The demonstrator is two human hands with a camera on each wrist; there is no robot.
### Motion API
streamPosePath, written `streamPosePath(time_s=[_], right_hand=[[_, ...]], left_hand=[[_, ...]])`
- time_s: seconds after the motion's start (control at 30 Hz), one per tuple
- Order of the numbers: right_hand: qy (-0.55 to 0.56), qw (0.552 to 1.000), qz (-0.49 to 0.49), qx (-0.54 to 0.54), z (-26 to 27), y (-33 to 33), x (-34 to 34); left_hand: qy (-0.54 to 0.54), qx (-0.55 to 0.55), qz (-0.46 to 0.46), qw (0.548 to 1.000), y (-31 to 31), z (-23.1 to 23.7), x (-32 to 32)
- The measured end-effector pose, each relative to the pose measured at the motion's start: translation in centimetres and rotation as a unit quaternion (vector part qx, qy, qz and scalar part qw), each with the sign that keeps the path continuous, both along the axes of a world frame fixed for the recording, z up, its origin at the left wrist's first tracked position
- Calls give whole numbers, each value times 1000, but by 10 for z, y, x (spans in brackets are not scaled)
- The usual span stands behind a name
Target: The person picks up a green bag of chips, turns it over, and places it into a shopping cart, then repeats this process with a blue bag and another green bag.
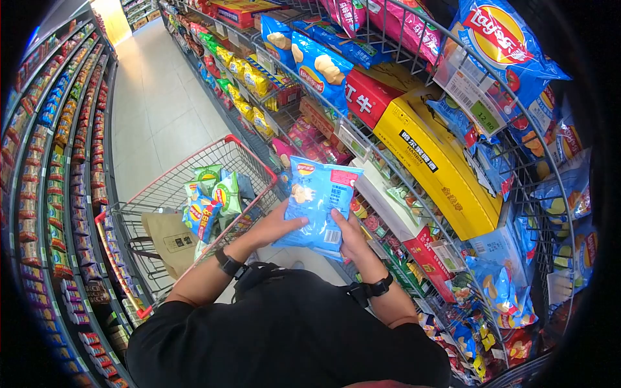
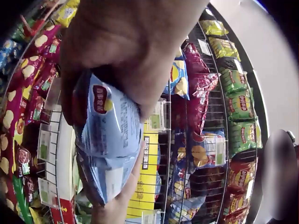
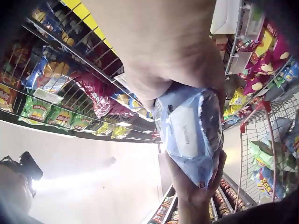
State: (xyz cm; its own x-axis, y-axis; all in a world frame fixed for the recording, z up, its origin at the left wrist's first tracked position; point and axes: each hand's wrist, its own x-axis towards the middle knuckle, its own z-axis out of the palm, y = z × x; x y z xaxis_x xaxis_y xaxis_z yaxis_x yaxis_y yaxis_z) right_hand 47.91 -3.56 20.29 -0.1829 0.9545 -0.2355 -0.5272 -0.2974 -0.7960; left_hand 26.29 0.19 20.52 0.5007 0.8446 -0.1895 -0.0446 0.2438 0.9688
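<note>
Over on the left, snack packs (image 1: 31, 173) are running in long rows, and the outer ends are fading into dark, so don't ask me what's there. Next along is the cart (image 1: 143, 312), and I'd say that's where the done part is: a few chip bags (image 1: 226, 194) are already lying in it, green ones plus a red-and-blue one (image 1: 204, 216). They're overlapping, so I'm not getting an exact count. A brown bag (image 1: 169, 240) is sitting toward the near left of the cart; can't tell if it's holding anything.

Right of that is the bit in hand. The left hand (image 1: 275, 226) is pinching one side of a light blue chip bag (image 1: 318, 191), thumb on the near face, and the right hand (image 1: 350, 234) is gripping the other side the same way. Both grips are closed down about as far as a puffy bag is letting them. The fingertips are mostly hiding behind it. The bag is tilting up between the cart and the shelf goods, not in the cart, so I'm guessing this one is unsettled: being looked over, barcode side up. Its far face is hidden and the small print isn't readable from here.

Far right, a long yellow box (image 1: 424, 149) is sitting among more chips, with a price tag (image 1: 475, 107) showing 12.80. Stuff lower down is getting lost in shadow.
</note>
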Motion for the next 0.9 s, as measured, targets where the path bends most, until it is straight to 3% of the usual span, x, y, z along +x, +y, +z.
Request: streamPosePath(time_s=[0.13,0.23,0.9], right_hand=[[40,995,71,-60,5,-5,-2],[-1,989,112,-94,3,-4,-8],[56,986,132,-90,-13,33,-49]], left_hand=[[-75,-133,42,987,3,-3,-1],[-51,-164,54,984,6,-9,-9],[-65,-126,113,984,9,-12,-60]])
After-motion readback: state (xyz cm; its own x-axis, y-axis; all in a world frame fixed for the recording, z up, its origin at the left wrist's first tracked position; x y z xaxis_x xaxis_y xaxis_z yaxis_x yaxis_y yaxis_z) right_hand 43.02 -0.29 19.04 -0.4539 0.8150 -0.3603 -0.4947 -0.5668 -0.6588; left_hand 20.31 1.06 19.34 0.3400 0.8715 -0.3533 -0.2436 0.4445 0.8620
